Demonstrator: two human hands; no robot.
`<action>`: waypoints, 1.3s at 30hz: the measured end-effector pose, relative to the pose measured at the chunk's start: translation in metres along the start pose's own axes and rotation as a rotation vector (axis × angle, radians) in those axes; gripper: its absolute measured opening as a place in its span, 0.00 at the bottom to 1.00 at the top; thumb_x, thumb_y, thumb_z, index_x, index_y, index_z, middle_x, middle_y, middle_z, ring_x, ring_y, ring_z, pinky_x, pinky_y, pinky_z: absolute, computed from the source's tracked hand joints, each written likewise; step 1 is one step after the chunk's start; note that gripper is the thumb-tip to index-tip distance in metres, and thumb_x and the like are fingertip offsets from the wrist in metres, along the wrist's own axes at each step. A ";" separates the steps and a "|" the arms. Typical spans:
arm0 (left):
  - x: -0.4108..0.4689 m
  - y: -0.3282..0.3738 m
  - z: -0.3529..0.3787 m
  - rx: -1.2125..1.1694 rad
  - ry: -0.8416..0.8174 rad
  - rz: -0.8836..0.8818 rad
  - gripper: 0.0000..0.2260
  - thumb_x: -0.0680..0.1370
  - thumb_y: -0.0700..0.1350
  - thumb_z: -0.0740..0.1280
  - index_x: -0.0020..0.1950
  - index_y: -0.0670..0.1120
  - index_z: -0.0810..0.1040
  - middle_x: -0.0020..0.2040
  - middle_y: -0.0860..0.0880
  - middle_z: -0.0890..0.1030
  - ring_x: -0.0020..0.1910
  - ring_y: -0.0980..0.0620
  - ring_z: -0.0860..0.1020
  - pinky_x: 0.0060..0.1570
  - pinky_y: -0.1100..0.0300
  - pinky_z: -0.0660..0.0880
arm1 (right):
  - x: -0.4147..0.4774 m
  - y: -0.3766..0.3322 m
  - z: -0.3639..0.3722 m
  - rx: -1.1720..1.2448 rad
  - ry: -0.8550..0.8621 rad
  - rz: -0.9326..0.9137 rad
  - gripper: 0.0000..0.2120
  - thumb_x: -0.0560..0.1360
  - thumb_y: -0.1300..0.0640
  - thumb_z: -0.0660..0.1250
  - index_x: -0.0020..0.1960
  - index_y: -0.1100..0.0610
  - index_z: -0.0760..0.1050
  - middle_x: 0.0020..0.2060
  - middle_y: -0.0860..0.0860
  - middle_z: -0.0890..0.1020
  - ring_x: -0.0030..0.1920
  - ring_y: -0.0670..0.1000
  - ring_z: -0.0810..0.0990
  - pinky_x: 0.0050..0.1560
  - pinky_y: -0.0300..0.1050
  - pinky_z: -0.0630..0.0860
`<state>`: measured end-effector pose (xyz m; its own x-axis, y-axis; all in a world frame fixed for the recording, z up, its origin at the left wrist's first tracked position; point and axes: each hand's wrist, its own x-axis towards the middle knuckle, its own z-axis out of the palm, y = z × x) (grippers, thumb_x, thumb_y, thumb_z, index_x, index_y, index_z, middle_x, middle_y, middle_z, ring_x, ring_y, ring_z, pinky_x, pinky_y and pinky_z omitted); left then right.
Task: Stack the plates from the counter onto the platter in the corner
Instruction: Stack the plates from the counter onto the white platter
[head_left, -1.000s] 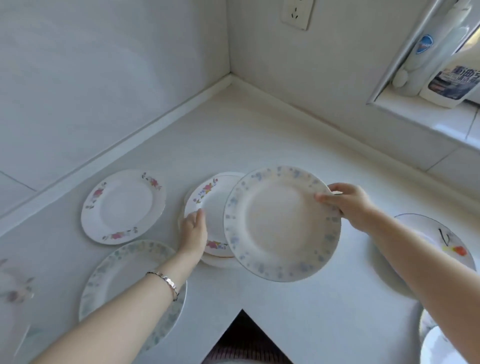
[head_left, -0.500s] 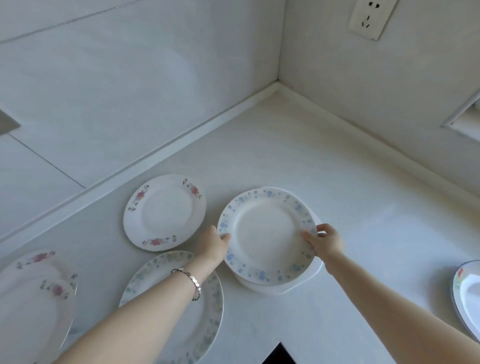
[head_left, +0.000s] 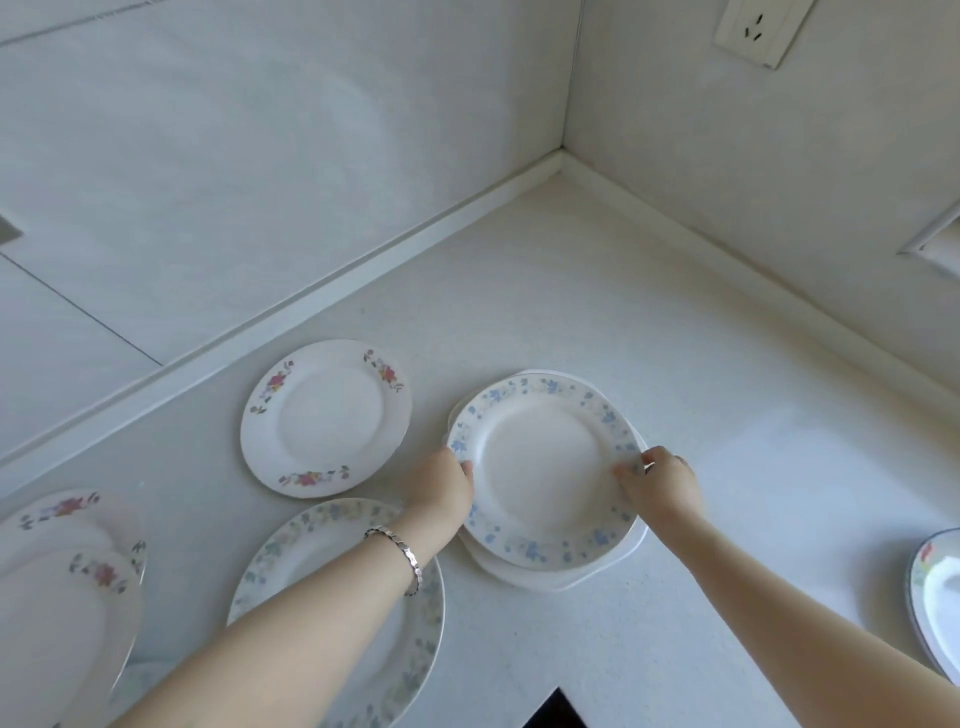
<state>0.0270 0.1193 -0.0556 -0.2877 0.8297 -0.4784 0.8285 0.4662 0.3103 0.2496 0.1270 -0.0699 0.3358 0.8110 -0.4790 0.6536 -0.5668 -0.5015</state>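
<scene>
Left hand (head_left: 441, 491): palm down, fingers curled, thumb tip on top of a plate (head_left: 543, 467) rim.
Right hand (head_left: 660, 480): fingers bent, pinching the opposite rim.
Left wrist: it wears a bracelet (head_left: 402, 553).
Arms: both bare, stretched forward.

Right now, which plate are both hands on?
The blue-flowered plate, on top of the stack right of centre. The left hand and right hand touch its opposite rims. The pink-flowered plate and others lie untouched.
</scene>
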 end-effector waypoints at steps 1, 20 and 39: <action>-0.004 0.002 0.002 -0.075 0.002 -0.031 0.16 0.81 0.45 0.54 0.63 0.36 0.71 0.61 0.38 0.77 0.60 0.40 0.76 0.54 0.55 0.71 | 0.000 0.001 0.002 0.027 -0.008 -0.005 0.14 0.73 0.55 0.64 0.54 0.62 0.73 0.52 0.56 0.75 0.42 0.55 0.73 0.36 0.42 0.66; -0.050 -0.021 0.004 -0.621 -0.008 -0.158 0.21 0.80 0.44 0.57 0.73 0.44 0.61 0.68 0.45 0.70 0.62 0.46 0.72 0.56 0.60 0.68 | -0.068 -0.024 0.008 -0.024 0.047 -0.538 0.21 0.74 0.63 0.63 0.67 0.60 0.69 0.64 0.57 0.70 0.67 0.57 0.65 0.68 0.46 0.62; -0.106 -0.260 -0.042 -0.569 0.206 -0.315 0.14 0.77 0.35 0.58 0.60 0.38 0.77 0.61 0.42 0.79 0.63 0.46 0.76 0.61 0.59 0.68 | -0.145 -0.063 0.160 0.252 -0.414 0.101 0.04 0.72 0.64 0.62 0.39 0.62 0.72 0.31 0.56 0.73 0.37 0.55 0.73 0.41 0.47 0.73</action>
<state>-0.1784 -0.0768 -0.0513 -0.6061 0.6429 -0.4683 0.3247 0.7375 0.5922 0.0511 0.0218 -0.0844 0.0583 0.6536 -0.7546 0.4301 -0.6986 -0.5719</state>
